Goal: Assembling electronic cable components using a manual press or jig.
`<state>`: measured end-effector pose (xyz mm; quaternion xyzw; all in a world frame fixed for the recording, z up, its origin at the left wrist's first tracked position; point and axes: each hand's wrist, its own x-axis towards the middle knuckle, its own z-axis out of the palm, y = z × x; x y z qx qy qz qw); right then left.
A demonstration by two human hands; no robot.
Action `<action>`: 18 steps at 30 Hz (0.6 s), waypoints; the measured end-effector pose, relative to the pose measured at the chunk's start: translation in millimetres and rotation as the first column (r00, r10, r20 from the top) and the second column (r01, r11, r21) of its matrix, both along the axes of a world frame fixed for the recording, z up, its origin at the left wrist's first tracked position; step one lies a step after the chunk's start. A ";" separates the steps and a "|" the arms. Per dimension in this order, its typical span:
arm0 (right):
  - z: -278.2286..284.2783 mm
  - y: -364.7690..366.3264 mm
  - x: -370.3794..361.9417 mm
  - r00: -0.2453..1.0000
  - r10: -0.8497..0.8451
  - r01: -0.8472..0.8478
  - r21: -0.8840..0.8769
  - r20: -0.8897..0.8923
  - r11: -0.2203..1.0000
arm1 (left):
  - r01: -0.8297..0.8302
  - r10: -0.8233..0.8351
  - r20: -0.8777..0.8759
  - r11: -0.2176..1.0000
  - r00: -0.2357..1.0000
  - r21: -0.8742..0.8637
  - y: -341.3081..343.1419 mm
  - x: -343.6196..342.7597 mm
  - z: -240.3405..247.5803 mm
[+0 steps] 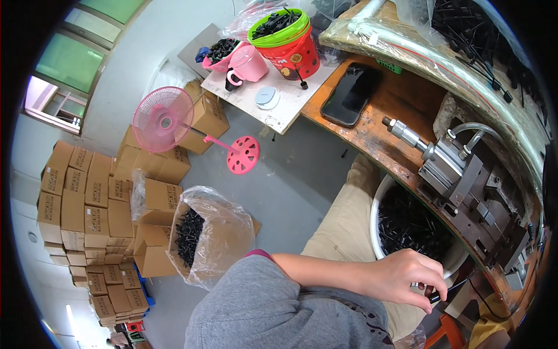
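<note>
Just above the left hand [407,276], touching its knuckles from the far side, sits a white basin [381,200] heaped with small black parts [410,224]. This hand is the only one in view; its forearm comes across the lap from the person's left, and the fingers curl downward, pinching one thin black part [435,296] between the fingertips. That part looks short and rod-like, its long axis running roughly sideways and a little upward, out past the fingertips toward the right; which end leads is too small to tell. The right hand is out of sight.

Beyond the basin, up and to the right of the hand, a metal press [465,180] with a silver cylinder is fixed on the wooden table [401,99], well apart from the fingers. Farther up lies a dark phone [351,93]. Off to the left of the hand, on the floor, stands a carton lined with a clear bag [212,235] of more black parts, with a pink fan [164,119] behind it.
</note>
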<state>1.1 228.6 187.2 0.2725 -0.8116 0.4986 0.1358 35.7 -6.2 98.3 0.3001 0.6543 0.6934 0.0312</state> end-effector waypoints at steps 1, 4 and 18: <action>1.1 -0.6 -0.2 1.000 -0.001 0.001 0.006 -0.002 1.000 | 0.002 -0.002 -0.005 1.000 1.000 0.013 2.1 -0.3 -2.5; -2.2 -4.8 1.5 1.000 0.001 -0.001 -0.008 0.006 1.000 | 0.005 -0.005 -0.002 1.000 1.000 0.007 0.1 0.9 -0.1; -6.5 -4.9 1.3 1.000 0.008 -0.007 -0.020 0.022 1.000 | -0.006 0.008 -0.042 0.999 0.999 0.037 3.1 1.3 -0.3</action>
